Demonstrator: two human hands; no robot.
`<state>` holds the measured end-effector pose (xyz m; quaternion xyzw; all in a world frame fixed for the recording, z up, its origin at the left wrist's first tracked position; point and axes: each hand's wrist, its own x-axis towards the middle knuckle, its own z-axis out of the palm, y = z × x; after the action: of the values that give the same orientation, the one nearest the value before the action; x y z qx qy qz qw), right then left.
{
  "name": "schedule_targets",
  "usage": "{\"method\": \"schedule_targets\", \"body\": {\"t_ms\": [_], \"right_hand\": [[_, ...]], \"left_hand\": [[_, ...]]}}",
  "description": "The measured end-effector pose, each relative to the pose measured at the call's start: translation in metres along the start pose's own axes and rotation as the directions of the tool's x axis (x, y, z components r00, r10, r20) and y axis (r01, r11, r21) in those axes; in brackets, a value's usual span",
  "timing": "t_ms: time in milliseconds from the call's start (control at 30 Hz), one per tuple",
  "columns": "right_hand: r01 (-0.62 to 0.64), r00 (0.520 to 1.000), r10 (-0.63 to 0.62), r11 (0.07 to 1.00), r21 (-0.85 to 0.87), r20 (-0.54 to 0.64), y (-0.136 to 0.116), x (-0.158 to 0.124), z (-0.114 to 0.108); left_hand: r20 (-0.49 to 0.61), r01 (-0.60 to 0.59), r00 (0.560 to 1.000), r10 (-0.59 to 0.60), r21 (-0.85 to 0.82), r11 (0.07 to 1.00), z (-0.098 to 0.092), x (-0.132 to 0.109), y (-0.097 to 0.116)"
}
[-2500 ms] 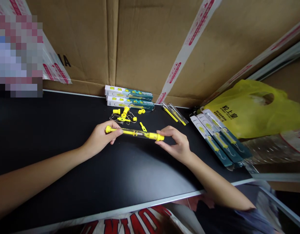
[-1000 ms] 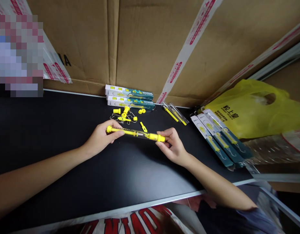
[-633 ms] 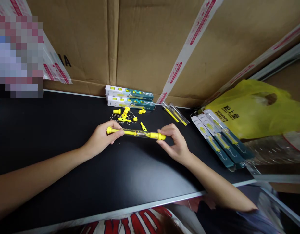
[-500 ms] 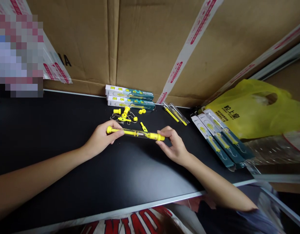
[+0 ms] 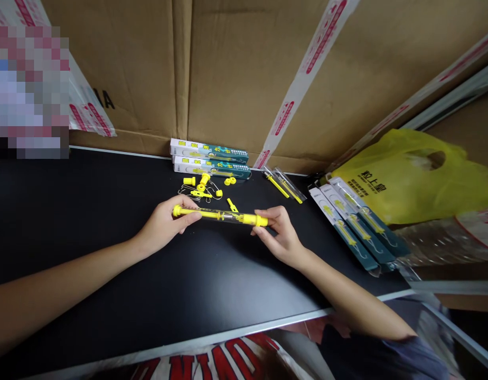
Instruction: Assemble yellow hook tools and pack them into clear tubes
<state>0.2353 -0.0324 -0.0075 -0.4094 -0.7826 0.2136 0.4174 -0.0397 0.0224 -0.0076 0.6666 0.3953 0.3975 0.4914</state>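
A clear tubular spring scale (image 5: 210, 214) with yellow parts and a metal spring inside lies level above the black table. My left hand (image 5: 165, 224) is closed round its left end, thumb along the tube and fingers behind. At the other end, my right hand (image 5: 282, 238) pinches the yellow end cap (image 5: 260, 220) between thumb and fingers. Just behind the tube lies a small flat yellow piece (image 5: 232, 205). Further back are yellow caps (image 5: 189, 181), small yellow rings (image 5: 230, 181) and bent wire hooks (image 5: 184, 191), partly overlapping.
Two printed boxes (image 5: 210, 167) are stacked against the cardboard wall (image 5: 228, 79). Clear tubes with yellow rods (image 5: 283, 184) lie right of them. Several printed boxes (image 5: 357, 227) lean at the right, beside a yellow plastic bag (image 5: 410, 179). The table's front edge (image 5: 236, 335) runs near my body.
My right fingers have shifted slightly on the yellow end cap, which appears slightly turned. My left hand keeps its hold and the loose parts stay put.
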Motion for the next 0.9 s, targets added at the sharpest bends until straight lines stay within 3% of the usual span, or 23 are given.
{"method": "schedule_targets", "body": {"t_ms": [233,367,500,700,900], "right_hand": [[-0.013,1.0,0.013,1.0,0.004,-0.023,-0.001,0.005,-0.003],[0.168,0.98,-0.182,0.976,-0.141,-0.086,-0.001,0.013,-0.006],[0.292,0.953,-0.302,0.929,-0.226,-0.01,-0.003,0.016,-0.008],[0.251,0.968,-0.24,0.947,-0.2,0.08,-0.001,0.009,-0.006],[0.103,0.994,-0.098,0.986,-0.128,0.049,0.0,0.0,-0.002]], "left_hand": [[0.007,-0.004,1.0,0.004,-0.003,1.0,0.0,0.001,-0.001],[0.021,-0.006,1.0,0.006,-0.001,1.0,-0.001,0.0,-0.001],[0.023,-0.009,1.0,0.009,0.008,1.0,0.0,0.0,0.0],[0.013,-0.018,1.0,0.018,0.015,1.0,0.0,0.0,-0.001],[0.011,-0.011,1.0,0.01,0.015,1.0,0.0,0.001,-0.002]]}}
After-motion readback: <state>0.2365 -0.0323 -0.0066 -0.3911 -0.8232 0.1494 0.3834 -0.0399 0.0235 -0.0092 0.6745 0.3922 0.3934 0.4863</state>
